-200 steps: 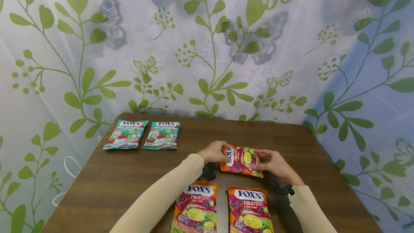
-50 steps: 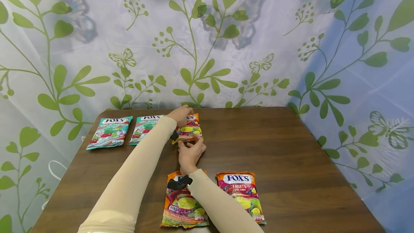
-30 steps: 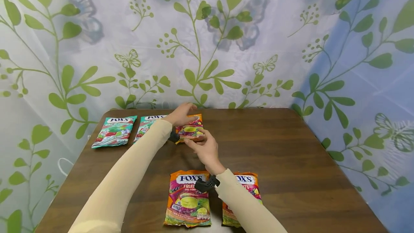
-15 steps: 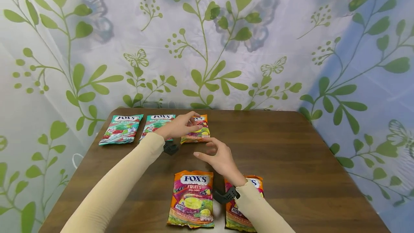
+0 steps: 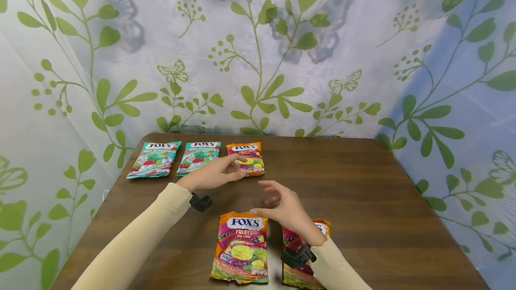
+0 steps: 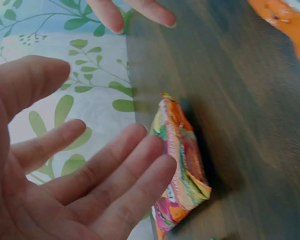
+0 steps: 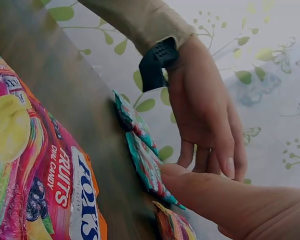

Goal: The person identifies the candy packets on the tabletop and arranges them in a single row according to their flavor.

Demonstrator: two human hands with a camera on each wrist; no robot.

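Observation:
In the head view my left hand (image 5: 215,172) hovers with loose fingers just in front of an orange Fox's Fruits candy bag (image 5: 255,164) at the back of the table. It holds nothing, and its fingers overlap that bag's lower left part. My right hand (image 5: 291,209), thumb and fingers spread, hangs over the gap between that bag and two nearer Fruits candy bags. Of these, the left near bag (image 5: 242,254) lies face up; the right near bag (image 5: 300,276) is partly covered by my right hand and wrist. The left wrist view shows the left palm (image 6: 55,210) bare.
Two teal Mint Blossom candy bags, the left one (image 5: 155,160) and the right one (image 5: 197,158), lie in a row with the back Fruits bag. The brown wooden table (image 5: 363,200) meets a leaf-patterned curtain (image 5: 258,57) at its back edge.
A Fruits bag, held by both hands earlier, was moved left and back, beside the Mint Blossom bags. Both hands have let go of it and drawn back toward the front.

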